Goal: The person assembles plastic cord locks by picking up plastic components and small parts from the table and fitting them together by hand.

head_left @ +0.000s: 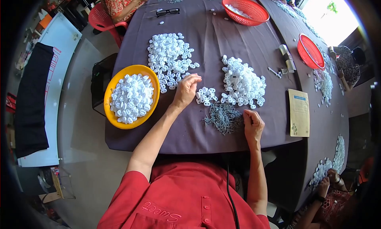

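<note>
Right of the grey pin pile point(223, 118), I saw the right hand point(254, 126) pinched, the left hand point(186, 91) curled off its far-left side, contents unclear; a careless sweep risked mixing in white pieces point(244, 82) just beyond it

Both arms are bare below the short sleeves and reach over the near edge of the worktop point(186, 139). The left forearm point(152, 137) slants away and inward, carrying the left hand point(186, 91) farther from that edge, its fingers bent together and directed toward the right edge. The right forearm point(257, 175) runs nearly straight out; its wrist lies just inside the near edge, and the right hand point(254, 126) has curled fingers, their tips facing inward.
</note>
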Tool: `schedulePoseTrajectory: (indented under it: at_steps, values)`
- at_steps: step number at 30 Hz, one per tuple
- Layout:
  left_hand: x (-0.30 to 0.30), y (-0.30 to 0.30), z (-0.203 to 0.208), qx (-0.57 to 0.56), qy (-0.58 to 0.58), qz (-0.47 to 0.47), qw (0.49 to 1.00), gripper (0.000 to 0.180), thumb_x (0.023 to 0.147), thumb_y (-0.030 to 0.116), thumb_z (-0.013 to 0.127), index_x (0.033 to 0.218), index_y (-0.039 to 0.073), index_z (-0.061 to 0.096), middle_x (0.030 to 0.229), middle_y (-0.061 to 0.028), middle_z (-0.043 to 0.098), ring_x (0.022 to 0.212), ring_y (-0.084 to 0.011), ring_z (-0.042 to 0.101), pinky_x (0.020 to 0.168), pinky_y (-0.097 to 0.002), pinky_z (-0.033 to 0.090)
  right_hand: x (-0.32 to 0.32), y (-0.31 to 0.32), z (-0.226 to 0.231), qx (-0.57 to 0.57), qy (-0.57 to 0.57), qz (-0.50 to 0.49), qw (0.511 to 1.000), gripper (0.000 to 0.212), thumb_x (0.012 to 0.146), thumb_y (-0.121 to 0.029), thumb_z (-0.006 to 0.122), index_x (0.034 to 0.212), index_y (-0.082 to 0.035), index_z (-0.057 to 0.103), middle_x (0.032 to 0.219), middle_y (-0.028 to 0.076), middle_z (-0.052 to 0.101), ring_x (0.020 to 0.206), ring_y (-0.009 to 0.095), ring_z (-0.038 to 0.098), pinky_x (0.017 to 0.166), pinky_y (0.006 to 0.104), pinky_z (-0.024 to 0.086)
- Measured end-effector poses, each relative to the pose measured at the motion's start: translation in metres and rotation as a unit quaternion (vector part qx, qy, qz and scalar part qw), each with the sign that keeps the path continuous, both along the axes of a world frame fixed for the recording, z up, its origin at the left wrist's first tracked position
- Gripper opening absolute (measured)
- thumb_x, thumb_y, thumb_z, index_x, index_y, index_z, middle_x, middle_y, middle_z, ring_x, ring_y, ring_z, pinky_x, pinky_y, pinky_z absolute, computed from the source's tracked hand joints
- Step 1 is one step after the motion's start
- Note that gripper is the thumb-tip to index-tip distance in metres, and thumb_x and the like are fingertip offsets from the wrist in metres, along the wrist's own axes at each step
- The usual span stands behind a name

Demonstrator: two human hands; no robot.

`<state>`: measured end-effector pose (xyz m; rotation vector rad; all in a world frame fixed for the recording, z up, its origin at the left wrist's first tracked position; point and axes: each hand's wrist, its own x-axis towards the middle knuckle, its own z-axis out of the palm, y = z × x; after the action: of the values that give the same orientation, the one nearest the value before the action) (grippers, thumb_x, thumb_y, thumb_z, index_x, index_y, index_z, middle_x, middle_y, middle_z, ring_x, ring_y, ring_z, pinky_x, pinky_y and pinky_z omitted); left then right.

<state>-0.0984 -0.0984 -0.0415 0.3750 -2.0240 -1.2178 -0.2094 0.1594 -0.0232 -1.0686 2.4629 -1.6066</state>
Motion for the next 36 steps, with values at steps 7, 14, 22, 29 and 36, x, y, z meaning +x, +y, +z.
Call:
schedulePoseTrajectory:
  at_steps: [7,14,22,29,36]
  values:
    - [0.026,0.047,0.008,-0.184,-0.078,0.019,0.98,0.021,0.073,-0.002,0.058,0.093,0.001,0.061,0.107,-0.0128,0.057,0.109,-0.0304,0.049,0.092,-0.037,0.04,-0.004,0.005,0.007,0.069,0.054,0.061,0.994,0.014,0.074,-0.002,0.063,0.088,-0.002,0.062,0.078,0.006,0.059,0.06,0.012,0.053,0.055,0.0231,0.043]
    - [0.045,0.054,0.008,-0.227,-0.106,0.076,0.965,0.023,0.072,-0.002,0.059,0.095,0.002,0.061,0.111,-0.013,0.054,0.109,-0.0319,0.048,0.092,-0.0378,0.04,-0.005,0.015,0.015,0.091,0.095,0.056,0.99,0.014,0.072,-0.001,0.064,0.086,-0.001,0.062,0.08,0.005,0.058,0.06,0.011,0.053,0.055,0.0224,0.043]
    - [0.068,0.071,0.013,-0.162,-0.107,0.101,0.976,0.026,0.07,-0.003,0.059,0.096,0.002,0.06,0.11,-0.0131,0.053,0.108,-0.0315,0.048,0.091,-0.0383,0.04,0.001,0.028,0.024,0.076,-0.02,0.033,0.996,0.009,0.074,0.002,0.06,0.082,0.0,0.062,0.076,0.005,0.058,0.061,0.01,0.053,0.055,0.0223,0.042]
    - [0.089,0.092,0.017,-0.12,-0.128,0.11,0.978,0.022,0.071,-0.002,0.059,0.092,0.003,0.061,0.11,-0.0117,0.056,0.109,-0.0289,0.049,0.091,-0.0362,0.04,0.001,0.027,0.016,0.092,0.046,0.026,0.994,0.009,0.074,0.002,0.06,0.083,0.0,0.062,0.074,0.006,0.057,0.061,0.013,0.054,0.056,0.0237,0.043]
    - [0.093,0.1,0.02,-0.111,-0.128,0.118,0.979,0.019,0.071,-0.001,0.059,0.09,0.002,0.062,0.109,-0.0104,0.057,0.108,-0.0283,0.05,0.091,-0.0362,0.04,0.0,0.025,0.02,0.173,0.106,0.046,0.978,0.006,0.074,-0.004,0.059,0.08,-0.002,0.059,0.075,0.011,0.054,0.066,0.026,0.056,0.059,0.034,0.044]
